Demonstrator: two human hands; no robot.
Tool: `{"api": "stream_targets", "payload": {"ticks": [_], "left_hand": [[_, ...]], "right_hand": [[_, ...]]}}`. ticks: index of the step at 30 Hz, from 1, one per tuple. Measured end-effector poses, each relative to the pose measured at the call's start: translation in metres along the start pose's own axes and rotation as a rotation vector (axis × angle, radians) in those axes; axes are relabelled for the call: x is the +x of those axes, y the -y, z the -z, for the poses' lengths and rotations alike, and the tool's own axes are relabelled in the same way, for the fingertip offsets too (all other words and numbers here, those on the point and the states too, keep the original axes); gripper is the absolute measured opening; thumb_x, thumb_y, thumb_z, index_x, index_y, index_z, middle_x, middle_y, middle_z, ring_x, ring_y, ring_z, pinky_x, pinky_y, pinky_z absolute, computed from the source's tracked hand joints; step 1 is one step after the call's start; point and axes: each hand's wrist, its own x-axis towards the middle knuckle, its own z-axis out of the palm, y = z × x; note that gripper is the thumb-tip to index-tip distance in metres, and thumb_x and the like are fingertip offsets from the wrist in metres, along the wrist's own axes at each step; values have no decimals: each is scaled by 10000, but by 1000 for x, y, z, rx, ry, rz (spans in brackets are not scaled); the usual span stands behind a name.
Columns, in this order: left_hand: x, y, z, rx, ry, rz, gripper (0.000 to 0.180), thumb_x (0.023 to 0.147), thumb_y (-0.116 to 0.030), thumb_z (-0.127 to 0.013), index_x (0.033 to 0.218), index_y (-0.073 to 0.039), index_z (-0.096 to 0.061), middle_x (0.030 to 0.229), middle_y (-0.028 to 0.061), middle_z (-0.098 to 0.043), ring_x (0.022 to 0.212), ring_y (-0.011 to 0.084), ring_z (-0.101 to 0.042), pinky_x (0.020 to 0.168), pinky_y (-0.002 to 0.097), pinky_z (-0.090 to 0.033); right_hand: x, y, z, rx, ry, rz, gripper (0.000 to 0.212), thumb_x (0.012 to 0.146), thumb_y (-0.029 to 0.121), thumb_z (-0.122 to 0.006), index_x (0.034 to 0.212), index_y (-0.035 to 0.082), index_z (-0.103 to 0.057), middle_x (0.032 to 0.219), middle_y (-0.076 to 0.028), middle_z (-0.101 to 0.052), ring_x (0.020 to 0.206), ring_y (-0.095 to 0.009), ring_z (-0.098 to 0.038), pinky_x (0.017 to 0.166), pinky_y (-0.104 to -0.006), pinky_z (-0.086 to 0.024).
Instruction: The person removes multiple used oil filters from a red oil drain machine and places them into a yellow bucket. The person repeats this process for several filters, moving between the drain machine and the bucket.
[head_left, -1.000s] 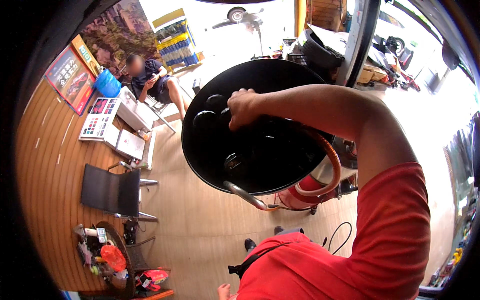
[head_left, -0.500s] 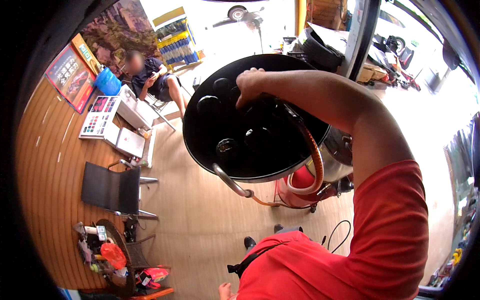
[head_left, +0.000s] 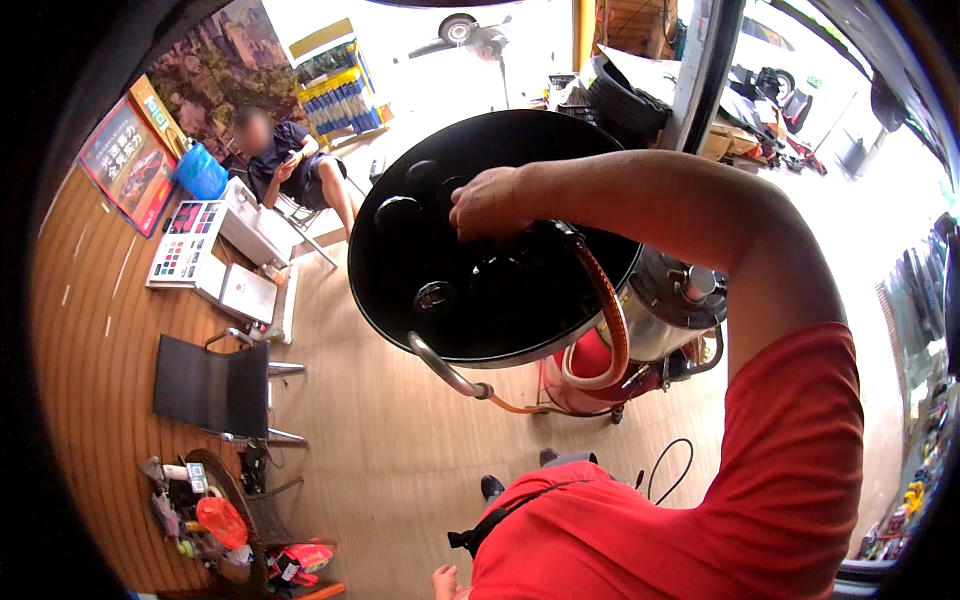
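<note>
In front of me stands a wide round black basin (head_left: 400, 310), with dark round shapes inside, a few showing shiny rims. My right hand (head_left: 490, 205) reaches into it from the right. Its fingers are curled closed, and whatever they grip is lost in the dark. Just right of this hand, an orange and clear hose (head_left: 597, 275) comes out over the basin's rim. A bent metal pipe (head_left: 440, 365) hooks over the near left rim. Low at the bottom edge, my left hand (head_left: 445, 582) shows only in part, fingers curled and apparently holding nothing.
A red and metal tank (head_left: 660, 310) stands under the basin's right side. A black cable (head_left: 670, 465) loops on the floor. On the left are a black chair (head_left: 215, 385) and a cluttered round table (head_left: 205, 470). Beyond the basin sits another person (head_left: 285, 160).
My right hand has moved down a little toward me inside the basin, its fingers still curled. The whole view has shifted slightly, showing more of the tank. My left hand stays low.
</note>
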Motion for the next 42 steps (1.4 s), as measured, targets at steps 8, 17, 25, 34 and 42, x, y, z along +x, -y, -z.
{"api": "stream_targets", "payload": {"ticks": [8, 17, 25, 34, 42], "left_hand": [[-7, -16, -4, 111, -47, 74, 504, 872, -141, -600, 1314, 47, -447, 1244, 193, -557, 1130, 309, -554, 891, 410, -479], [0, -1, -19, 147, 5, -5, 511, 864, -113, -586, 1325, 48, -435, 1232, 195, -564, 1116, 305, -564, 876, 411, -484], [10, -6, -7, 237, 16, -60, 516, 860, -101, -579, 1329, 51, -429, 1222, 202, -569, 1098, 303, -575, 858, 410, -491], [-7, -62, -2, -91, -21, 45, 526, 866, -98, -574, 1337, 65, -406, 1212, 235, -560, 986, 300, -625, 761, 392, -523], [-25, -84, 7, 183, -62, 1, 571, 856, -210, -642, 1326, 43, -440, 1250, 197, -552, 1094, 292, -576, 867, 385, -488]], "right_hand": [[16, 12, -8, 26, 12, -21, 270, 753, 163, -653, 1014, 110, -610, 1059, -93, -623, 1097, -266, -520, 879, -382, -464], [-6, -3, 10, 33, -97, 51, 348, 722, 200, -693, 1019, 55, -587, 1036, -110, -616, 1090, -287, -522, 904, -388, -448], [-41, -16, 25, 275, -170, -292, 603, 632, 229, -769, 1163, 35, -562, 1062, -134, -596, 1103, -300, -509, 906, -396, -460], [-93, -44, 34, 366, -408, -511, 627, 646, 260, -754, 1151, -55, -553, 908, -206, -652, 861, -304, -642, 764, -388, -506], [-122, -70, 36, 486, -329, -740, 558, 658, 324, -751, 1008, -83, -599, 787, -167, -671, 734, -255, -654, 676, -356, -512]]}}
